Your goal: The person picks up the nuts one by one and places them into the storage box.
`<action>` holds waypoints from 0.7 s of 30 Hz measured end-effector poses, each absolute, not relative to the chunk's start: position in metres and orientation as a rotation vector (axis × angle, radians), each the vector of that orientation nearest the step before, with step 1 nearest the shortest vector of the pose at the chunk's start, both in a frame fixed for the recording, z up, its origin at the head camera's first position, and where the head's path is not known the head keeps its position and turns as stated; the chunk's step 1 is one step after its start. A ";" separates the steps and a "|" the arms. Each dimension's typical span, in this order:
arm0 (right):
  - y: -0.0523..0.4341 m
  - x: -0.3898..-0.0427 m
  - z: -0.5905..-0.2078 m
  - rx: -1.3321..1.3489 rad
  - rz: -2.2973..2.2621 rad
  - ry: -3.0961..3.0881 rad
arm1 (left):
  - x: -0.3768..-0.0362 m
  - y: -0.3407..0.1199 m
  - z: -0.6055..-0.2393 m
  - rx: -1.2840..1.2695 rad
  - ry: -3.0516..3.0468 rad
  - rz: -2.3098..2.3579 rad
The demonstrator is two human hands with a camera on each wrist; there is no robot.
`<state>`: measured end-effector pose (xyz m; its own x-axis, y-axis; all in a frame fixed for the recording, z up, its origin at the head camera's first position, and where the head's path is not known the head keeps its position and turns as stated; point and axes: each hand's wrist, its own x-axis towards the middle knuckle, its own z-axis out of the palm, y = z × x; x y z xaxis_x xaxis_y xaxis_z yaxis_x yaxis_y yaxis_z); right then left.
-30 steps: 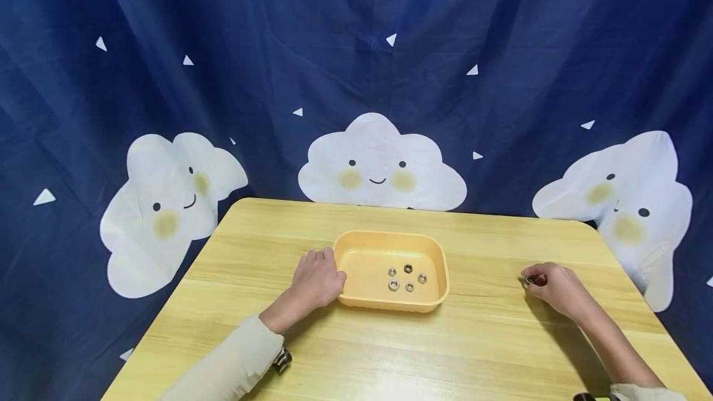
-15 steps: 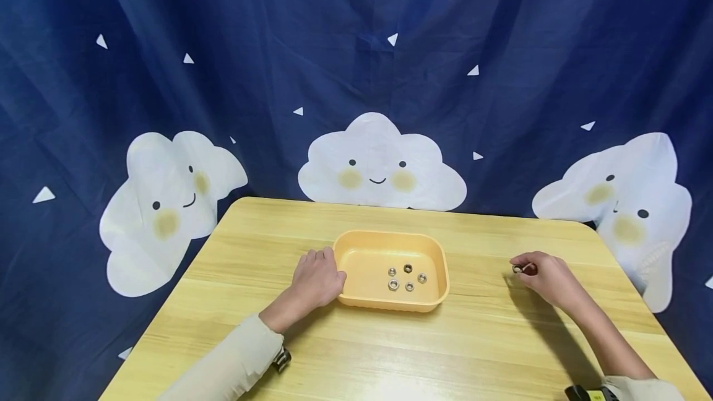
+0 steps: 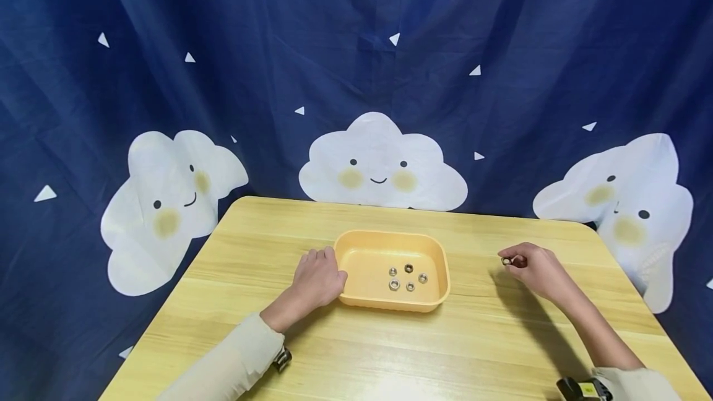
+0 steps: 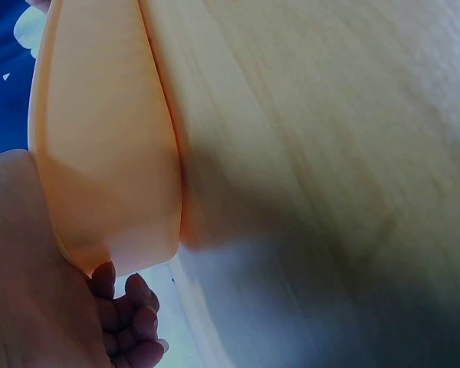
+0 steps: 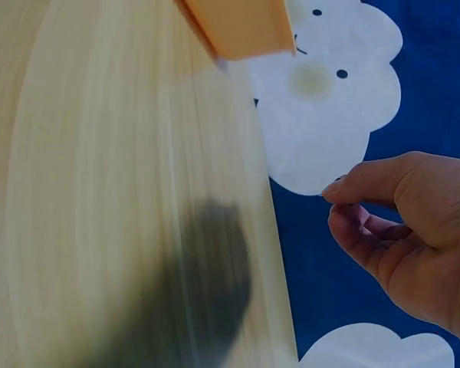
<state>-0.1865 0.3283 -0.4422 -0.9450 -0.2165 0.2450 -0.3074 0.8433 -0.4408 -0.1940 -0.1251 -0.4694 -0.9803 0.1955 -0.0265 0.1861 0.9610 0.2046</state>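
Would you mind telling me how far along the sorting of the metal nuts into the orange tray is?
Five small metal nuts already lie in the shallow orange plastic tray. In hand: the right hand pinches one more metal nut above the wooden table, to the tray's right, while the left hand rests against the tray's left end. Left: that nut is not yet in the tray; no other loose nuts show.

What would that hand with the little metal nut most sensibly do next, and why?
Probably carry the nut on leftward until it is above the orange tray, then let go. The right hand pinches it above the table, well short of the tray; five similar nuts already lie inside, and the left hand rests against the tray's left end.
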 end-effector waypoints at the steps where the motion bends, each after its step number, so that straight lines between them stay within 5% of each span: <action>1: 0.327 -0.187 -0.442 0.416 0.731 -2.831 | -0.194 -0.125 -0.469 0.300 3.064 0.313; 21: 0.307 -0.194 -0.428 0.382 0.899 -2.861 | -0.193 -0.125 -0.468 0.312 3.061 0.321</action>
